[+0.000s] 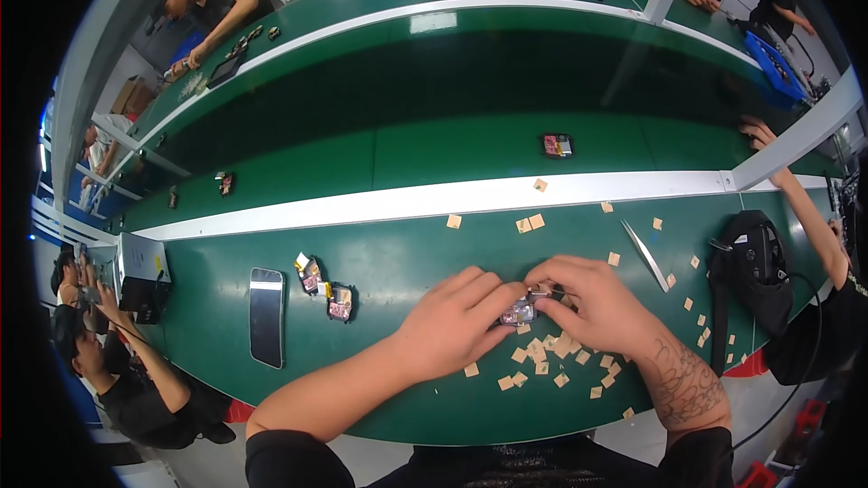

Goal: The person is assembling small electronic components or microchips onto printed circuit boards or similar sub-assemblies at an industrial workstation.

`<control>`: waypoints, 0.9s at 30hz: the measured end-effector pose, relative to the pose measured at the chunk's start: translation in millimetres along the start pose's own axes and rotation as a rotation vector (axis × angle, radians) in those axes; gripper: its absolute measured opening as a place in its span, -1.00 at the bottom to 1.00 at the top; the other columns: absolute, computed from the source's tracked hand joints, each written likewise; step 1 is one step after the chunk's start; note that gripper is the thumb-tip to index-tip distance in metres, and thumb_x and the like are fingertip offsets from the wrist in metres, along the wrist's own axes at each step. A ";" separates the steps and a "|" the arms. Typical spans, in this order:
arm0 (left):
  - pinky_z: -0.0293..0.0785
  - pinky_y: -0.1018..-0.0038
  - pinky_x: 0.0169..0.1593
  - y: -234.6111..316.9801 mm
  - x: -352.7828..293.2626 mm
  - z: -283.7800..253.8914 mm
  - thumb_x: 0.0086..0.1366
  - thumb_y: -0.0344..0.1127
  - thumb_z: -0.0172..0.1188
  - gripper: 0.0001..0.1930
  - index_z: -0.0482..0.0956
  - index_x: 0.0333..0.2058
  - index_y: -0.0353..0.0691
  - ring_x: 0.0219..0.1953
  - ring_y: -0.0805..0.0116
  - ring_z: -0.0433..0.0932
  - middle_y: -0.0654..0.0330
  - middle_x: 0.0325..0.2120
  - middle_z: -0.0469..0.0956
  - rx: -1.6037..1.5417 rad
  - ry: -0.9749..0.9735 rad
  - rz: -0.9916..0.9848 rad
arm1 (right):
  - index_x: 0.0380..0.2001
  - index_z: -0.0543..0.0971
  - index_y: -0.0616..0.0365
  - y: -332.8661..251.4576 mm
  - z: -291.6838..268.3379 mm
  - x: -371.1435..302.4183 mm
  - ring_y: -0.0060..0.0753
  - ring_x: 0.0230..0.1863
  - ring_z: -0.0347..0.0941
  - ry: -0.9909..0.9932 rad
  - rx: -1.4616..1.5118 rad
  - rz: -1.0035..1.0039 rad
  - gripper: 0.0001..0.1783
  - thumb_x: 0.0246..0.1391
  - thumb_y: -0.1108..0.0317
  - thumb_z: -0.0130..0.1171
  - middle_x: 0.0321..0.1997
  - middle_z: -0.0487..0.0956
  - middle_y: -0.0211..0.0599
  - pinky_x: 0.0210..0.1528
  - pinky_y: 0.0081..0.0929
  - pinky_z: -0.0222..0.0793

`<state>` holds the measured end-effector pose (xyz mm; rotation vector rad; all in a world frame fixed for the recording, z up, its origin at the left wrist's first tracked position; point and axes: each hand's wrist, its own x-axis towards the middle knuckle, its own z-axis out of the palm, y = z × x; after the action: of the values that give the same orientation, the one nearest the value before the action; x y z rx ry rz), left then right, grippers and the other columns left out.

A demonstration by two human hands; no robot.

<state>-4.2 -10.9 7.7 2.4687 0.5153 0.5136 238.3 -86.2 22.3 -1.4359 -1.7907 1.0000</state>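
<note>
At the middle of the green bench, a small electronic unit [518, 314] with an exposed circuit board in a dark case sits between my two hands. My left hand [457, 321] is closed around its left side, thumb low and fingers over the top. With its thumb and fingers, my right hand [592, 303] grips the unit's right side; part of the unit is hidden by fingers. A small shiny bit shows at the upper right edge, too small to name. Below and right of the hands lie many tan square pads [540, 351], scattered and overlapping.
Left of my arm lie a smartphone [267, 316] and two similar units [341, 303]. Tweezers [646, 256] and a black bag [758, 262] are at the right. Beyond a white rail [434, 201], another unit [558, 145] rests on a green belt. A co-worker's arm [805, 208] reaches in at right.
</note>
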 end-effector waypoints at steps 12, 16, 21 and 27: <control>0.65 0.29 -0.11 -2.4 -3.3 0.2 0.23 -0.27 0.52 -0.67 0.74 -0.02 0.00 -0.10 0.18 0.59 0.23 -0.10 0.57 0.078 -0.043 0.057 | 0.01 0.73 0.18 -4.4 -20.4 0.4 -0.17 -0.28 0.74 -0.152 0.036 0.078 -0.74 0.27 0.48 0.33 -0.25 0.77 -0.15 -0.21 -0.34 0.60; 0.65 0.29 -0.11 -1.4 -3.2 -0.5 0.21 -0.28 0.53 -0.65 0.75 -0.01 -0.03 -0.09 0.17 0.60 0.23 -0.10 0.57 0.094 -0.027 0.082 | 0.00 0.74 0.18 -2.3 -19.2 0.0 -0.17 -0.28 0.74 -0.185 0.038 0.076 -0.75 0.27 0.48 0.32 -0.23 0.77 -0.15 -0.21 -0.33 0.60; 0.62 0.27 -0.01 1.3 -3.7 -0.8 0.25 -0.32 0.47 -0.67 0.71 -0.01 -0.05 -0.04 0.17 0.54 0.24 -0.15 0.52 0.066 -0.028 0.064 | -0.01 0.74 0.17 -3.1 -18.1 0.7 -0.10 -0.24 0.71 -0.148 -0.043 0.028 -0.76 0.27 0.48 0.32 -0.22 0.74 -0.18 -0.20 -0.31 0.59; 0.61 0.26 -0.04 -0.1 -2.2 -1.8 0.26 -0.32 0.45 -0.74 0.68 -0.08 -0.09 -0.08 0.17 0.52 0.22 -0.18 0.49 0.052 -0.015 0.084 | -0.01 0.67 0.15 -8.7 -0.8 -7.6 0.04 -0.22 0.68 -0.037 -0.191 -0.024 -0.72 0.21 0.49 0.34 -0.15 0.68 -0.18 -0.17 -0.15 0.62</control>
<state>-7.0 -11.0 8.6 2.5506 0.4257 0.5207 236.3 -94.5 30.1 -1.5139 -1.9699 0.8678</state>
